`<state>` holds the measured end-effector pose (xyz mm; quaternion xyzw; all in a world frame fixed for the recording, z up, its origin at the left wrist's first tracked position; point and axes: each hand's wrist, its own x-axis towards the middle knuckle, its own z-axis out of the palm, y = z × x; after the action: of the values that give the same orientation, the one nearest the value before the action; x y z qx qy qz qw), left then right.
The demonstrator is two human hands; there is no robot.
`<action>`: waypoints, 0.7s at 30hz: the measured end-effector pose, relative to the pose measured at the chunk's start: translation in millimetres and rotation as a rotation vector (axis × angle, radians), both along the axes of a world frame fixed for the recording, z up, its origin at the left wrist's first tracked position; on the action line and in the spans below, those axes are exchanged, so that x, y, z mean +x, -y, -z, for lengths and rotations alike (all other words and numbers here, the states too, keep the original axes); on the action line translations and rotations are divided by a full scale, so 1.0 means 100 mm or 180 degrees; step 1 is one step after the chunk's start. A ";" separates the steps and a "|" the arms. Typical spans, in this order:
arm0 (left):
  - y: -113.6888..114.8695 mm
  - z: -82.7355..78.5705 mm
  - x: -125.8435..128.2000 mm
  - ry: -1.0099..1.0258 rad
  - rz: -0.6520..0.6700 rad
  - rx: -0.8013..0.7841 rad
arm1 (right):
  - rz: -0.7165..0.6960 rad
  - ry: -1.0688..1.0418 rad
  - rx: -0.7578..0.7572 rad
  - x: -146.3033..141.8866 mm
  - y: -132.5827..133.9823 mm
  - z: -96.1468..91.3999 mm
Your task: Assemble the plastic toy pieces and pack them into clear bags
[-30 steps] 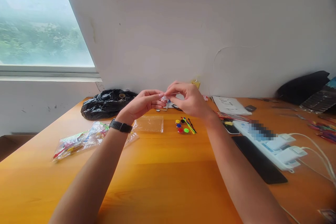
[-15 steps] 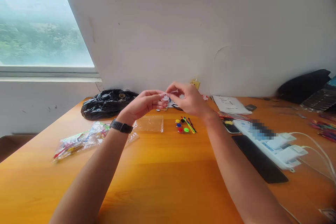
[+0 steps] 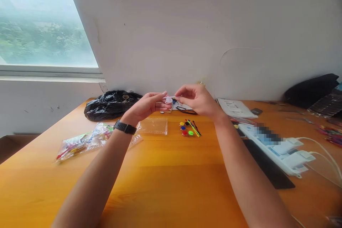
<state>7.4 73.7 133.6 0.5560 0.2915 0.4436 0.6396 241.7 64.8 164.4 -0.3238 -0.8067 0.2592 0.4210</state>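
Nearest on your right, the black mat (image 3: 267, 164) lies on the table (image 3: 165, 178) beside the white power strip (image 3: 275, 150). Your right forearm runs close along that side, so a sideways sweep of the elbow could catch a cable and drag the strip. On your left, the clear bag of coloured pieces (image 3: 82, 142) lies by your forearm; lowering that arm outward could push it across the wood.

Farther in, the small coloured discs (image 3: 190, 133) and coloured sticks (image 3: 193, 128) lie loose on the table, near the flat clear packet (image 3: 152, 126). Anything dropped from your hands could land among them and scatter them.

The white disc (image 3: 168, 100) is up in the air at the fingertips of your left hand (image 3: 153, 104), thumb and fingers closed on it. Your right hand (image 3: 197, 99) pinches what looks like a thin white stick (image 3: 172, 96) reaching toward that disc; whether the two are joined, you can't tell from here. With so little to hold, too hard a pull could spring a piece loose, and a slack pinch could let it twist.

Beyond, the black plastic bag (image 3: 110, 107) sits by the wall; a small piece flicked that way could vanish behind it.
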 end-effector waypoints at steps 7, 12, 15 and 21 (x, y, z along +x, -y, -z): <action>0.00 0.02 0.00 -0.0042 0.0004 0.0090 | -0.0017 -0.0095 -0.0132 0.03 0.03 -0.03; 0.00 0.03 -0.01 -0.0035 -0.0007 0.0180 | 0.0004 -0.0137 -0.0162 0.04 0.03 -0.05; 0.03 0.01 0.00 -0.0123 0.0009 0.0376 | 0.0004 -0.0048 -0.0159 0.03 0.02 -0.04; 0.08 0.00 0.07 -0.0521 -0.0375 0.0775 | 0.0168 0.0256 -0.0008 0.03 0.03 -0.02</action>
<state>14.0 65.4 134.1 0.6456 0.3188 0.4656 0.5146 244.5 61.4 166.4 -0.3557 -0.8138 0.2357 0.3945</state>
